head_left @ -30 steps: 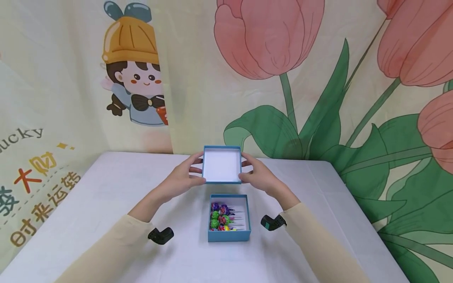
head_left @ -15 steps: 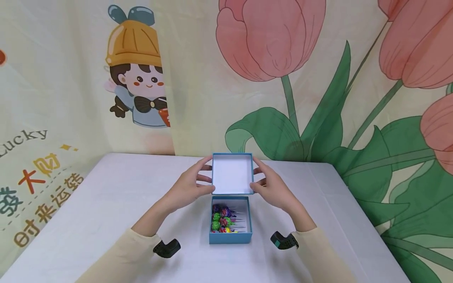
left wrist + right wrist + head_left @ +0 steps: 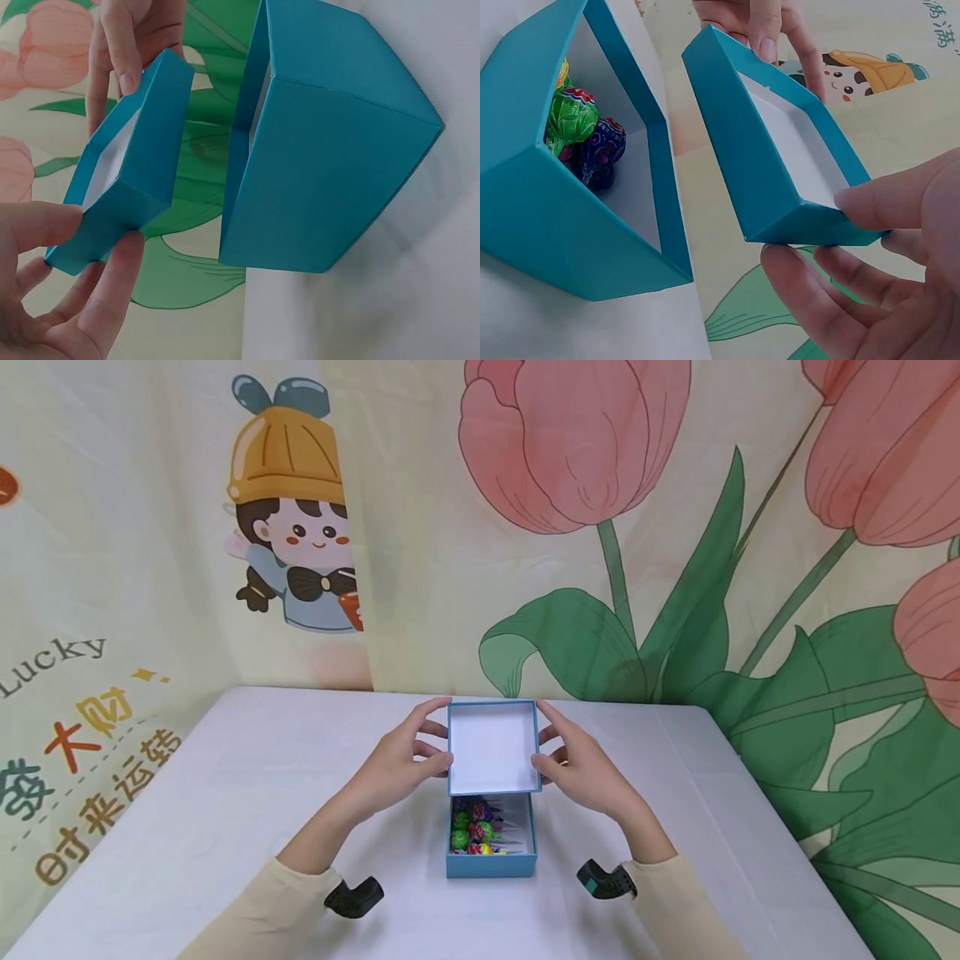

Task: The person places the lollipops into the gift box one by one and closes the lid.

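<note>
Between both hands is a square blue box lid [image 3: 493, 747], its white inside turned toward me. My left hand [image 3: 396, 770] pinches its left side with thumb and fingers, and my right hand [image 3: 588, 772] grips the right side the same way. Below it on the table stands the open blue box [image 3: 491, 866]. Inside lie several wrapped lollipops [image 3: 472, 831], green, purple and multicoloured, with white sticks pointing right. The lid hides the box's back edge in the head view. Both wrist views show a gap between the lid [image 3: 742, 142] and the box [image 3: 577, 217].
A white-covered table [image 3: 300, 752] lies under everything. Behind it hangs a cloth backdrop [image 3: 420, 568] printed with tulips and a cartoon figure. Black wrist cameras sit at both cuffs, the left camera [image 3: 355, 897] and the right camera [image 3: 606, 880].
Both hands have brought the lid nearer and lower, so it now overlaps the box's back edge in the head view. The box and lollipops have stayed in place.
</note>
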`<state>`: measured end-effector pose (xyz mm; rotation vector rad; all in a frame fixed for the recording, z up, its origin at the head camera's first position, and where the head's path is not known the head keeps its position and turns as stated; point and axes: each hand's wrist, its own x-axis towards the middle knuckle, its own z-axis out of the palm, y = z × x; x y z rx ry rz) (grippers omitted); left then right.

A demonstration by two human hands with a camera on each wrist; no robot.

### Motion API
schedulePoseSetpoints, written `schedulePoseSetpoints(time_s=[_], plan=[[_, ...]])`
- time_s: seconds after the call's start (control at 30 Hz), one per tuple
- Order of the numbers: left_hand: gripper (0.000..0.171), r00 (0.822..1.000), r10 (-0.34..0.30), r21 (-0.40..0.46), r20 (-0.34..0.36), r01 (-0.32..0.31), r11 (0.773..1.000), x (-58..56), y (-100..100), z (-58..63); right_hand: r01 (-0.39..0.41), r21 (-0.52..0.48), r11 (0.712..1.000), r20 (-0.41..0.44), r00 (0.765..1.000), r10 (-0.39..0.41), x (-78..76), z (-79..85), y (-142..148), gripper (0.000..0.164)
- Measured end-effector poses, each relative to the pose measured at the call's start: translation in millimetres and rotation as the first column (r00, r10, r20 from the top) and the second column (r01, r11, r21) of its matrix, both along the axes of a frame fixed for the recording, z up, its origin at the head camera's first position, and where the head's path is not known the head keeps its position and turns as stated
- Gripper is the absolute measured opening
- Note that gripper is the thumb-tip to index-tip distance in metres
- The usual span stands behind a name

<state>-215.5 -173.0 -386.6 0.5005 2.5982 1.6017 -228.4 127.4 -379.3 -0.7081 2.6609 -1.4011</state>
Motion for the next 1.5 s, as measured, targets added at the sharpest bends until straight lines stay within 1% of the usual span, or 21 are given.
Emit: schedulePoseSetpoints(time_s=[0.1, 0.27, 0.37, 0.47, 0.6, 0.8, 1.0, 1.13, 1.33, 1.5], plan=[[0.079, 1.0, -0.002, 0.007, -0.005, 0.002, 1.0, 1.5, 0.4, 0.2, -0.002, -0.006, 1.0, -0.01, 1.0, 0.002, -0.4, -1.1, 0.4, 0.084], [0.073, 1.0, 0.011, 0.029, -0.017, -0.011, 1.0, 2.4, 0.8, -0.1, -0.008, 0.007, 1.0, -0.065, 0.998, 0.009, -2.2, -1.8, 1.1, 0.082], [0.069, 0.999, 0.018, 0.029, -0.028, -0.018, 0.999, 2.6, 1.5, -0.3, -0.005, 0.011, 1.0, -0.071, 0.997, 0.006, -2.0, -1.9, 0.8, 0.08], [0.066, 0.999, 0.032, 0.022, -0.045, -0.031, 0.999, 3.1, 2.6, 0.4, 0.001, 0.004, 1.0, -0.059, 0.998, -0.001, -1.0, -1.1, -0.5, 0.079], [0.066, 0.997, 0.047, 0.006, -0.06, -0.047, 0.999, 2.2, 2.7, 1.6, 0.022, -0.006, 1.0, -0.046, 0.999, -0.023, 0.2, 1.0, -3.3, 0.079], [0.068, 0.997, 0.047, 0.009, -0.065, -0.047, 0.999, 1.0, 2.3, 1.8, 0.053, -0.03, 0.998, -0.029, 0.998, -0.054, 0.9, -0.2, -5.3, 0.08], [0.069, 0.997, 0.043, 0.018, -0.069, -0.042, 0.999, 2.0, 3.0, 2.4, 0.069, -0.072, 0.995, -0.003, 0.998, -0.07, 2.6, -0.2, -6.6, 0.076], [0.07, 0.995, 0.047, 0.023, -0.083, -0.046, 0.999, 2.0, 2.8, 2.4, 0.067, -0.107, 0.992, 0.022, 0.998, -0.065, 2.4, 0.5, -6.1, 0.075], [0.071, 0.995, 0.044, 0.064, -0.091, -0.038, 0.997, 2.7, 2.5, 0.8, 0.053, -0.155, 0.987, 0.065, 0.997, -0.043, 0.1, -2.0, -5.6, 0.072], [0.065, 0.994, 0.036, 0.088, -0.104, -0.027, 0.996, 1.8, 3.2, -0.7, 0.054, -0.186, 0.981, 0.076, 0.996, -0.04, 0.0, -3.1, -5.3, 0.066]])
